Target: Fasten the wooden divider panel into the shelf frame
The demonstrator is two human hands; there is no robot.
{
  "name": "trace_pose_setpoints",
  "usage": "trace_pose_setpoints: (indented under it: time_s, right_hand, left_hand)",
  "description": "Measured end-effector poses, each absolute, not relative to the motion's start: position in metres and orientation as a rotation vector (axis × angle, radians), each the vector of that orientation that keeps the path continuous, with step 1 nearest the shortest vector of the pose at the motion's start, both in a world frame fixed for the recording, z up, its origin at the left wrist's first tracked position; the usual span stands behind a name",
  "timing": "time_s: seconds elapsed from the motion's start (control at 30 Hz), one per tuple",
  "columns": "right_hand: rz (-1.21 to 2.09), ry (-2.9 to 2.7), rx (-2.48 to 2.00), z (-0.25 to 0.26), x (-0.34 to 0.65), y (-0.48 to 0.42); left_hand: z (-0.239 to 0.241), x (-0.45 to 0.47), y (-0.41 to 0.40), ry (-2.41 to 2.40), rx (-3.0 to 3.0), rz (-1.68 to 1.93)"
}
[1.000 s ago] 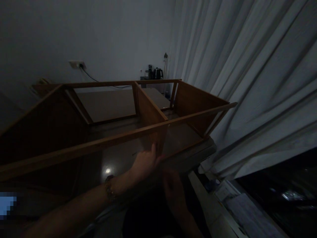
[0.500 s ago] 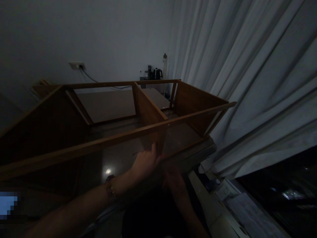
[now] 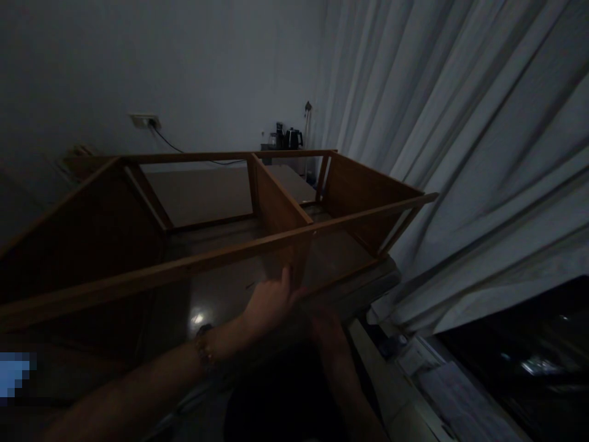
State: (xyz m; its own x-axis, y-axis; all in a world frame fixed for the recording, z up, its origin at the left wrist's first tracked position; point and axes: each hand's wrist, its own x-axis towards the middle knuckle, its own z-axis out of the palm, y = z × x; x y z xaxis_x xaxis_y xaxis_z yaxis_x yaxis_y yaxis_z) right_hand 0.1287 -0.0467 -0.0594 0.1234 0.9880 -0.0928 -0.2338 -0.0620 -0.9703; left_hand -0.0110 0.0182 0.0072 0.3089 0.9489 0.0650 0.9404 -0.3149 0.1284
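Observation:
A brown wooden shelf frame (image 3: 221,248) with an upright divider board (image 3: 280,196) lies across a padded grey surface (image 3: 368,285). At the divider's near lower end is my left hand (image 3: 269,301). Its thumb points up against the wood, and its other fingers curl around the far side, gripping it. A bracelet and a dark band circle that wrist. My right hand (image 3: 329,334) hangs low beside the padded edge, to the right of the left hand. Darkness and blur hide its fingers, so I cannot make out whether it touches anything.
A black kettle (image 3: 293,138) stands on a small stand by the back wall. A wall socket (image 3: 144,121) has a black cable plugged in. White curtains (image 3: 437,123) hang along the right. Boxes or papers (image 3: 460,393) lie on the floor at lower right.
My right hand has shifted slightly to the right. My left hand keeps its place on the divider, and the frame stays about where it was.

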Motion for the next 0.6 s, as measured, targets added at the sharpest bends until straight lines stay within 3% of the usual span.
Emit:
trace_pose_setpoints:
  time_s: [0.3,0.43,0.6]
  right_hand:
    - [0.324,-1.774,-1.245,-0.071,0.137,-0.050]
    - [0.414,-1.654,-1.258,-0.069,0.140,-0.048]
    - [0.961,-1.238,-1.317,-0.053,0.137,-0.047]
  left_hand:
    - [0.005,-0.011,0.019,1.831,2.483,0.141]
    - [0.006,-0.010,0.018,1.833,2.485,0.165]
    - [0.005,-0.011,0.019,1.808,2.498,0.153]
